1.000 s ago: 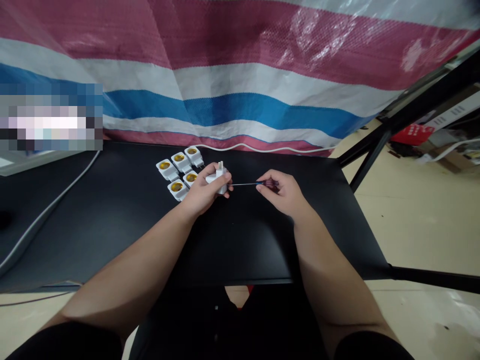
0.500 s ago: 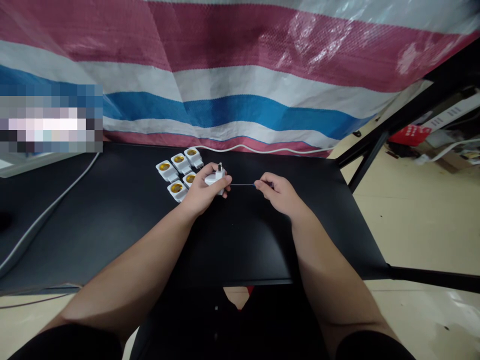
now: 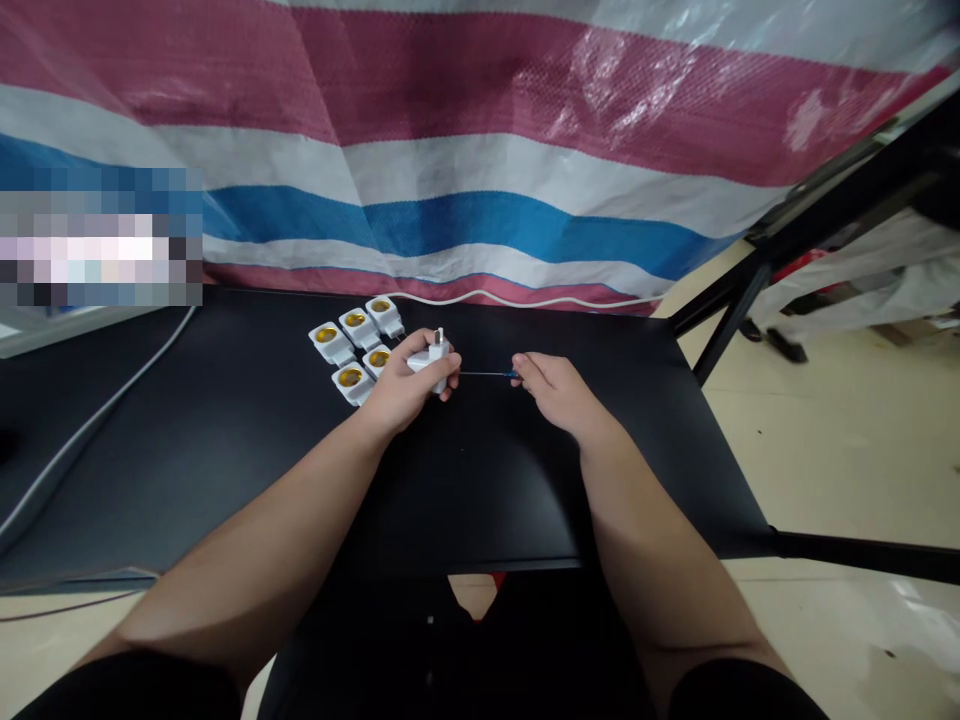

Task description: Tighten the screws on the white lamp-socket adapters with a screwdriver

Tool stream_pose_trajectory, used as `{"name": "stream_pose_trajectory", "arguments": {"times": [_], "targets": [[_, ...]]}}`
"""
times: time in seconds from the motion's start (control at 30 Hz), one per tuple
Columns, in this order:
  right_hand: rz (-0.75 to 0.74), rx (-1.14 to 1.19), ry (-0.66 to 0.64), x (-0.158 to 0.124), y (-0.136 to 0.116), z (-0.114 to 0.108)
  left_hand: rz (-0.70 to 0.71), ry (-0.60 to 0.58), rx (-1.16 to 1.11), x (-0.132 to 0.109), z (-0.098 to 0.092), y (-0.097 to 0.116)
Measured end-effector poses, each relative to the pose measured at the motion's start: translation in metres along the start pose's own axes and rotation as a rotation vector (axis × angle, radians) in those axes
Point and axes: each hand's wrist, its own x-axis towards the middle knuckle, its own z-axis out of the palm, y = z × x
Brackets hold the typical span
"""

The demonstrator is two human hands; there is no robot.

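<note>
- Socket adapter up in the left hand, white, prongs pointing straight up, held just above the table!
- Left hand wrapped tight around it, fingers closed over the body, a firm hold.
- Right hand pinched closed on a screwdriver, the handle nearly buried in the fingers.
- Thin shaft aimed straight at the adapter, its tip just beside the left fingers, no contact visible!
- Five more adapters sat in a tight cluster beside the left hand, brass centres facing up.
- All this over a black table, with a white cable along its back edge.
- Behind it hung a striped tarp in red, white and blue.
</note>
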Motion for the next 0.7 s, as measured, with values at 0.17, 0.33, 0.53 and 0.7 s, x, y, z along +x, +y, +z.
{"name": "stream_pose_trajectory", "arguments": {"times": [0.17, 0.33, 0.53, 0.7], "targets": [[-0.083, 0.118, -0.037, -0.0030, 0.0023, -0.0013, -0.003, 0.027, -0.017, 0.0009, -0.0021, 0.0000], [0.011, -0.004, -0.014, -0.0009, -0.0023, -0.0017, 0.005, 0.014, -0.008, 0.0011, -0.0036, -0.0015], [-0.054, 0.056, -0.056, -0.0022, -0.0016, -0.0006, -0.008, 0.033, -0.006, 0.0014, -0.0025, -0.0005], [-0.036, 0.047, -0.023, -0.0004, 0.0027, -0.0024, 0.005, 0.020, 0.026, -0.0003, -0.0005, -0.0001]]}}
